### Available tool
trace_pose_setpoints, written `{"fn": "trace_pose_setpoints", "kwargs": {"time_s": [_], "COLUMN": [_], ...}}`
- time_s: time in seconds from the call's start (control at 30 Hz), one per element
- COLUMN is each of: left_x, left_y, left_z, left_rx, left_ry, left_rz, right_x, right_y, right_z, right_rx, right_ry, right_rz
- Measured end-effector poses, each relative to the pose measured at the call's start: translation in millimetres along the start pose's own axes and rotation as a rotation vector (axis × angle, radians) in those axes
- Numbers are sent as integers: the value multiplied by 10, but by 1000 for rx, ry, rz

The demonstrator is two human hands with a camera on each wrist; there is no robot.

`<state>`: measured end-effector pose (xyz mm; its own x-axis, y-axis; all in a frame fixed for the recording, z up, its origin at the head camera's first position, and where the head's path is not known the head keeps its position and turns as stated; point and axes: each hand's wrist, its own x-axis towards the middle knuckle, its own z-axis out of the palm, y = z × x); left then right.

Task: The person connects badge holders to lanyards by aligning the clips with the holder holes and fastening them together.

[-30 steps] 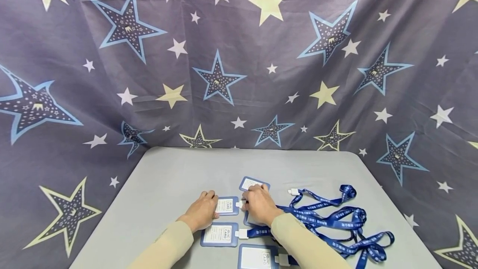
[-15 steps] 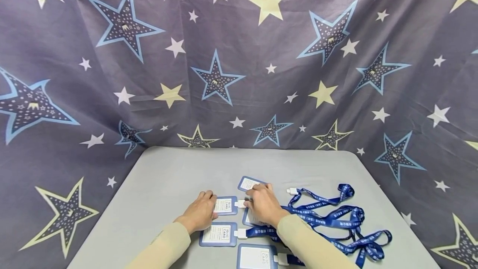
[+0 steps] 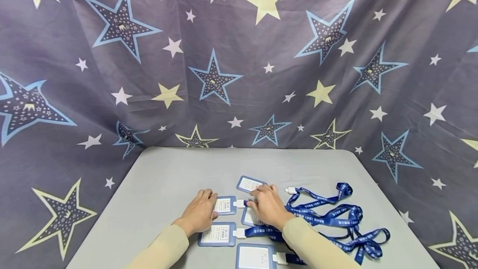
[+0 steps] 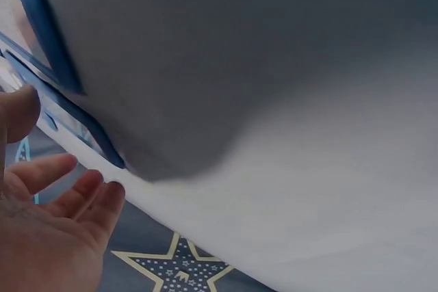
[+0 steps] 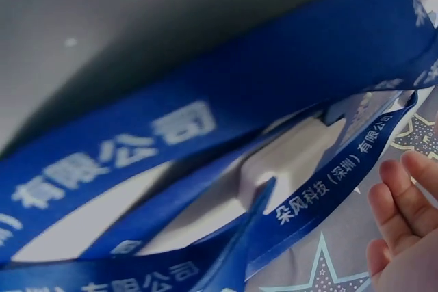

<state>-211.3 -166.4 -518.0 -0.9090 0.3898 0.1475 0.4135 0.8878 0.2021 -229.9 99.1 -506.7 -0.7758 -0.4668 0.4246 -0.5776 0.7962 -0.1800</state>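
Observation:
My left hand (image 3: 199, 211) grips the left end of a blue-framed ID badge holder (image 3: 224, 205), thumb at its lower edge and fingers at its upper edge. That holder lies flat, its white clip (image 3: 240, 204) pointing right. My right hand (image 3: 271, 205) pinches the blue lanyard (image 3: 245, 203) just beyond the clip; its fingers partly hide the strap. Under that hand another badge holder (image 3: 249, 218) is half covered. A tilted badge holder (image 3: 247, 183) lies behind its fingertips. In the right wrist view, printed lanyard straps (image 5: 321, 189) run close beside the fingers (image 5: 393, 217).
Two more badge holders lie nearer me, one at left (image 3: 217, 234) and one at the front (image 3: 254, 256). Loose blue lanyards (image 3: 336, 219) are heaped on the table's right side. A loose white clip (image 3: 290, 190) sits behind them. A star-patterned cloth (image 3: 224, 115) hangs behind the grey table (image 3: 179, 165).
My right hand has moved right, off the white clip and along the lanyard, uncovering the clip and more of the half-covered holder. My left hand stays at its badge holder.

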Motion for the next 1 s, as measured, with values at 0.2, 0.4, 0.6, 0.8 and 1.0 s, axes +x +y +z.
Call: {"fn": "trace_pose_setpoints", "kwargs": {"time_s": [0.2, 0.4, 0.6, 0.8, 1.0], "left_x": [15, 14, 9, 6, 13], "left_y": [78, 183, 224, 249, 286], "left_z": [-13, -30, -19, -22, -26], "left_rx": [6, -3, -19, -27, -19], "left_ry": [49, 65, 83, 95, 96], "left_rz": [39, 73, 100, 113, 130], "right_x": [-65, -130, -187, -235, -291], "right_y": [29, 49, 73, 96, 137], "right_z": [-35, -73, -103, -138, -171], "right_rx": [-6, -12, -8, 5, 5], "right_ry": [4, -3, -13, -14, 5], "right_rz": [7, 8, 16, 32, 43]}}
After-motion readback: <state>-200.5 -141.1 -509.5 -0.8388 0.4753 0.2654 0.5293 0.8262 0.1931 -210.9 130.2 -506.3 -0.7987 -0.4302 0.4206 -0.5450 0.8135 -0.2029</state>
